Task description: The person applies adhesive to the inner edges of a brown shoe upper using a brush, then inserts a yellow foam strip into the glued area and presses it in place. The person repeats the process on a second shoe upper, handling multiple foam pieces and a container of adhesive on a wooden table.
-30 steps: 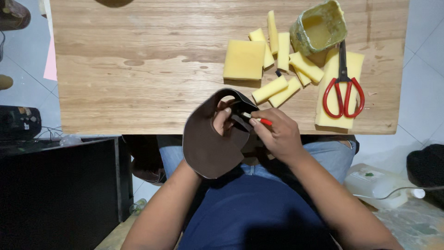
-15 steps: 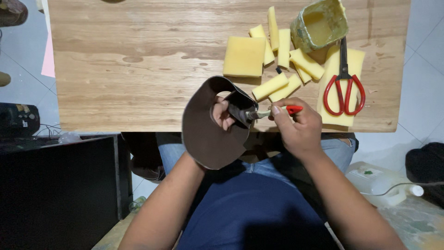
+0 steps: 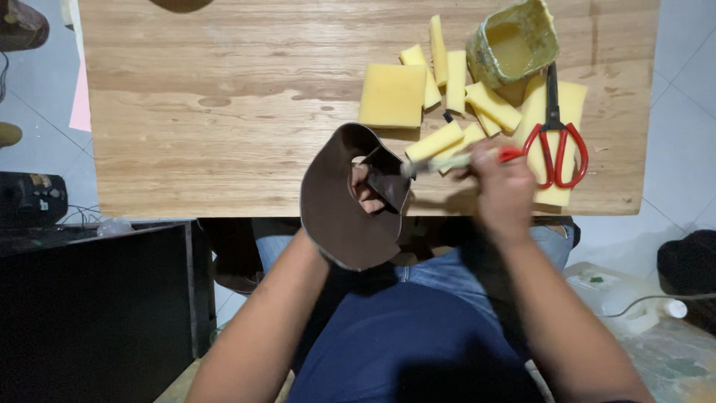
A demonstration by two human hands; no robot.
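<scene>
Currently the left hand (image 3: 365,190) grips a curved brown leather piece (image 3: 335,209) at the table's (image 3: 224,112) near edge. Right hand (image 3: 503,186), closed on a red-handled brush (image 3: 455,160), touches its tip to the leather's inner flap; coating appears unfinished. Foam pieces (image 3: 391,95), scissors (image 3: 556,142) and the glue pot (image 3: 513,43) lie beyond, far right.

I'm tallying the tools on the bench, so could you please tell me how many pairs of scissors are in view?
1: the red-handled scissors lie on a yellow foam sheet at the wooden table's right end, beside the glue-smeared tub. Others may be hidden.
</scene>
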